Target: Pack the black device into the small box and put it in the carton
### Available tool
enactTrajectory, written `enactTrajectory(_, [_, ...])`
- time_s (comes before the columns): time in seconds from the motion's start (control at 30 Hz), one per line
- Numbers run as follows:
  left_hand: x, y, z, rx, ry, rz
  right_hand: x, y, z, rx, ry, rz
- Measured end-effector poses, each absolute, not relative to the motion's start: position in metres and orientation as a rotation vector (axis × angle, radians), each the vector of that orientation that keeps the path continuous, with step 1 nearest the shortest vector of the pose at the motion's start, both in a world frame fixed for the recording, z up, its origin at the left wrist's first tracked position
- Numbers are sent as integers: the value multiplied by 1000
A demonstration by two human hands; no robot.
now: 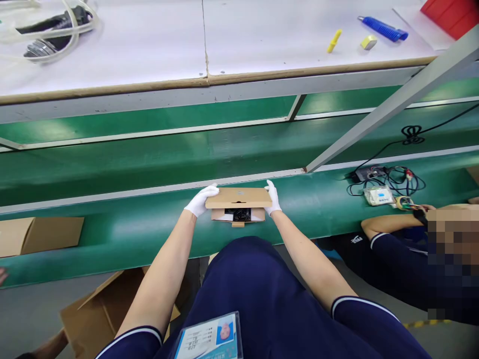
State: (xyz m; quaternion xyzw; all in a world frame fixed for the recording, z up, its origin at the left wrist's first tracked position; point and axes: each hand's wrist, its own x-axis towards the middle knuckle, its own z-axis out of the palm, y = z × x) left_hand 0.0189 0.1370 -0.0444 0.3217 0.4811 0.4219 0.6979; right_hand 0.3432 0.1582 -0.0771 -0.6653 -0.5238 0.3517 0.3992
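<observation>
Cardboard box [238, 198] sits on the green conveyor [149, 164], lid partly raised, dark contents showing. Left hand [200, 200] and right hand [273, 198], white-gloved, grip its opposite ends, fingers curled on the lid edges to steady it. Co-worker's arm [389, 224] right of box.

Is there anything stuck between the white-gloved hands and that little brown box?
Nothing visible. The left hand grips one end of the cardboard box and the right hand grips the other, gloves directly on the cardboard. The box sits on the green conveyor belt.
</observation>
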Motion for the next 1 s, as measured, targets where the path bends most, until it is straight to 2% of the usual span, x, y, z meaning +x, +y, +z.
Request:
enactTrajectory(0.1, [15,120,-55,921,1150,900,347,153,-83,-1622,-1364,931])
enactTrajectory(0.27, [7,64,-86,1393,1503,841,379,81,-86,-1498,-1670,867])
enactTrajectory(0.43, [3,27,-107,1588,1521,860,390,19,-89,-1442,-1872,749])
enactTrajectory(0.6, [6,18,-120,1598,1611,903,385,16,-102,-1499,-1945,446])
enactTrajectory(1.0, [1,20,-133,1689,1571,820,396,22,-118,-1426,-2110,284])
